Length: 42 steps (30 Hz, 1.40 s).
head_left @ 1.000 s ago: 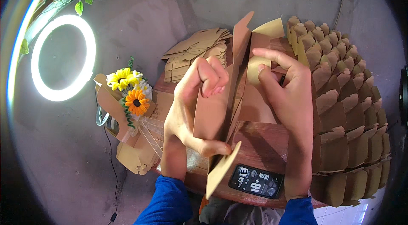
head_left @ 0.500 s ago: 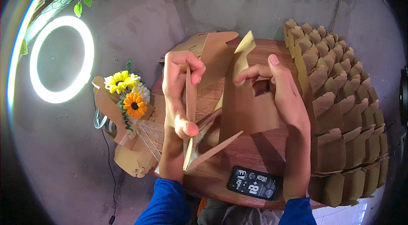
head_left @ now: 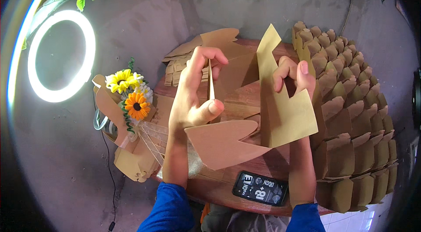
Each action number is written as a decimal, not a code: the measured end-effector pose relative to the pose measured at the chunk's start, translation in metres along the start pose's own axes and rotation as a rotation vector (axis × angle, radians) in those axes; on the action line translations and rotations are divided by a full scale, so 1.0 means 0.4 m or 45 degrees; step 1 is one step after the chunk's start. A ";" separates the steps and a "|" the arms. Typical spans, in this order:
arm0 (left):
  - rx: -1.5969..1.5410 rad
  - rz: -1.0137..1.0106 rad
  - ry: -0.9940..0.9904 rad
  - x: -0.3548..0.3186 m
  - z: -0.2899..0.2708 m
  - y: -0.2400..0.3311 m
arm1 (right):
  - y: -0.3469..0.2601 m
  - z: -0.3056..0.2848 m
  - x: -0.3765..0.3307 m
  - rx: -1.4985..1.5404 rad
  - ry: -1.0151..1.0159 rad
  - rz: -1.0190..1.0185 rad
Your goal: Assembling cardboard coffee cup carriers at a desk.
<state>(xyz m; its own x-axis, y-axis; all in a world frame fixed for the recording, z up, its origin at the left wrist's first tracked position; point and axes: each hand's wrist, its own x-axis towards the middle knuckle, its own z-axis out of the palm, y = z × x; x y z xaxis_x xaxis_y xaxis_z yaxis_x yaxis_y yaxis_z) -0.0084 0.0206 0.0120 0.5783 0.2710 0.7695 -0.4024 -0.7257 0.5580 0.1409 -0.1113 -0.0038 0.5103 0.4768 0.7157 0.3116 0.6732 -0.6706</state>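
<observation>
Above the table, both my hands hold a brown cardboard box blank (head_left: 291,122) with creased panels and cut-out notches. My left hand (head_left: 195,87) is closed round one panel, seen edge-on between its curled fingers and thumb. My right hand (head_left: 296,74) grips the notched panel on the right, its fingers bent over the edge. A front panel with a wavy top edge hangs tilted toward me between the two hands. Whether the panel in my left hand joins the others is hidden.
Rows of standing folded cardboard boxes (head_left: 346,113) fill the right side. Flat cardboard pieces (head_left: 184,54) lie stacked at the back. A phone (head_left: 259,189) rests near the table's front edge. On the left are artificial flowers (head_left: 136,106) in cardboard and a lit ring light (head_left: 90,56).
The blank has swung round, so its right panel and wavy front panel now face me more. My left hand has shifted slightly right and turned; my right hand's fingers have curled in.
</observation>
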 end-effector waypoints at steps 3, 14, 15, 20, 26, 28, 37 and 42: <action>-0.175 0.007 -0.005 0.000 0.018 -0.015 | -0.004 0.006 0.000 -0.019 -0.058 -0.083; 0.194 -0.179 -0.432 -0.003 -0.012 0.049 | 0.012 0.016 -0.010 0.117 -0.061 -0.086; 0.403 -0.187 -0.523 -0.005 -0.015 0.058 | 0.004 0.005 -0.014 0.075 -0.122 -0.039; 0.590 -0.167 -0.561 -0.008 -0.012 0.073 | 0.011 0.007 -0.012 -0.067 -0.086 -0.301; 0.426 -0.172 -0.336 -0.017 -0.002 0.042 | 0.004 -0.002 0.003 -0.047 -0.312 -0.289; 0.396 -0.213 -0.283 -0.012 0.015 0.041 | 0.000 -0.016 0.008 -0.041 -0.355 -0.262; 0.426 -0.209 -0.326 -0.007 0.026 0.038 | -0.038 -0.037 0.021 -0.176 -0.631 -0.239; 0.196 0.057 -0.194 -0.011 0.026 0.031 | -0.027 -0.011 0.011 -0.264 -0.568 -0.209</action>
<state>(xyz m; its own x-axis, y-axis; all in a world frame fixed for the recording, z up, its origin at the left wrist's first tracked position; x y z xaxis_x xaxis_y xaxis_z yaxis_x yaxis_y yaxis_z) -0.0087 0.0037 0.0123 0.6679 0.1460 0.7298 -0.3239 -0.8258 0.4617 0.1434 -0.1191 0.0057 0.0638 0.5997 0.7977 0.5341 0.6547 -0.5349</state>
